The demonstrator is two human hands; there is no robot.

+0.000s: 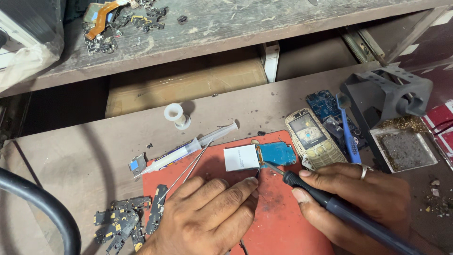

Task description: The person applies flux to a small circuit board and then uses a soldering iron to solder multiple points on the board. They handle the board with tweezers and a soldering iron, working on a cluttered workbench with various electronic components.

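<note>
The right hand (pixel 363 198) is clenched round the dark handle of a soldering iron (pixel 330 200), its tip laid against the seam where a small white display (pixel 241 157) meets a blue circuit board (pixel 278 153); the left hand (pixel 207 212) presses flat on the red mat (pixel 278 222), fingertips just below the display, and may pinch something thin there, though that is too small to tell. The board and display lie together on the mat, near its upper edge. Judging by how things lie, the work is midway; the phone front housing (pixel 313 138) sits apart to the right, not yet refitted, with a second blue board (pixel 325 106) and a blue toothbrush (pixel 348 127) beside it. A syringe (pixel 188 148) and tweezers (pixel 186 172) rest at the mat's upper left; small dark parts (pixel 123 222) are heaped lower left. The joint itself is hidden by the iron's tip; the iron's handle runs out of view at the bottom right; a grey iron stand (pixel 391 94) with its tray stands at the right.
</note>
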